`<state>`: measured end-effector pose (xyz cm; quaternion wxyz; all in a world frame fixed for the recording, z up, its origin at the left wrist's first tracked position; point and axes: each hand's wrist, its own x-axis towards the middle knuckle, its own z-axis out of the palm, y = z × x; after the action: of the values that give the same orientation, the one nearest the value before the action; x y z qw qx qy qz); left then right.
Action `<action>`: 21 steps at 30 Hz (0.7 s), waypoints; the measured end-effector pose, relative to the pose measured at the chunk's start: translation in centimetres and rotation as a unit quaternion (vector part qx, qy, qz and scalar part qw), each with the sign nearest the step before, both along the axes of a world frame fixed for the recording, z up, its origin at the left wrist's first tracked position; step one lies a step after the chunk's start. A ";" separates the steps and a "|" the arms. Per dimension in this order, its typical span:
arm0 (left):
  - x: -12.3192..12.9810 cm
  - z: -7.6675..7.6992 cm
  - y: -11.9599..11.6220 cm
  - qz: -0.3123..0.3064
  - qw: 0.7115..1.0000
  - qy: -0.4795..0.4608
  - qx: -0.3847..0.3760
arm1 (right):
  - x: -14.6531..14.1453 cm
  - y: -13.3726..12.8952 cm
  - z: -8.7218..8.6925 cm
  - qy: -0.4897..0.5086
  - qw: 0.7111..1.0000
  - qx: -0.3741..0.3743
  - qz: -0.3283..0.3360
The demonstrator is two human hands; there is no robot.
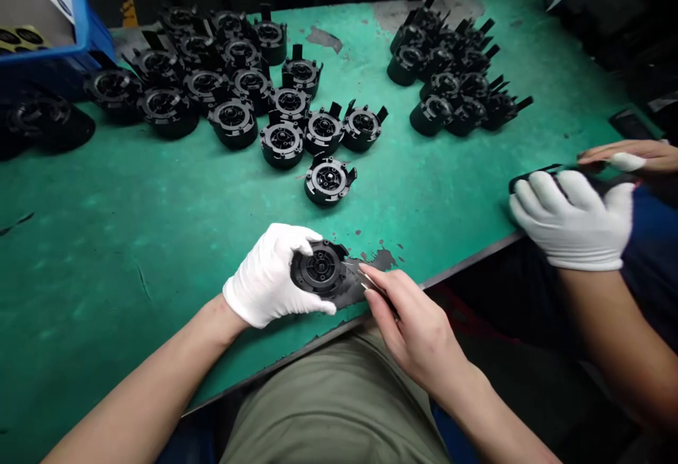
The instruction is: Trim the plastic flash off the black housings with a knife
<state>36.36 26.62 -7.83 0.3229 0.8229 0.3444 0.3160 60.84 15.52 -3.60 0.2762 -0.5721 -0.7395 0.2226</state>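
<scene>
My left hand (275, 277), in a white glove, is wrapped round the left side of a round black part (320, 266) near the table's front edge. The part's ringed face with a central hub points up. My bare right hand (405, 316) pinches thin metal tweezers (377, 287), whose tips point at the right side of the part. Whether the tips touch it I cannot tell. Just beyond, a similar black part (327, 180) stands alone on the green table.
Several black parts (232, 121) stand at the back left, and another group (434, 112) at the back right. A blue bin (58, 68) is at the far left. At the right, a person's gloved hand (575, 220) rests over a dark object.
</scene>
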 end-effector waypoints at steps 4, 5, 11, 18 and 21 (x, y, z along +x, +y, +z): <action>0.4 -0.5 -0.3 0.035 0.999 -0.002 0.016 | -0.2 1.3 -0.4 -0.048 0.998 -0.016 0.022; 0.5 -0.4 -0.2 0.037 0.999 0.012 0.019 | -0.3 1.5 -0.4 -0.070 0.997 -0.015 0.027; 1.1 0.8 0.6 0.001 0.994 0.102 -0.035 | -0.3 3.3 0.0 -0.230 0.971 0.036 0.060; 1.5 1.9 1.1 -0.020 0.992 0.109 -0.058 | 0.1 4.6 0.3 -0.256 0.961 0.031 0.104; 1.5 2.1 1.2 -0.029 0.992 0.105 -0.068 | 0.4 4.8 0.1 -0.244 0.962 0.036 0.121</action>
<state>37.88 27.86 -5.73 0.3491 0.8372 0.3732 0.1948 61.28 20.30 -3.47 0.0793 -0.5051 -0.8556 0.0814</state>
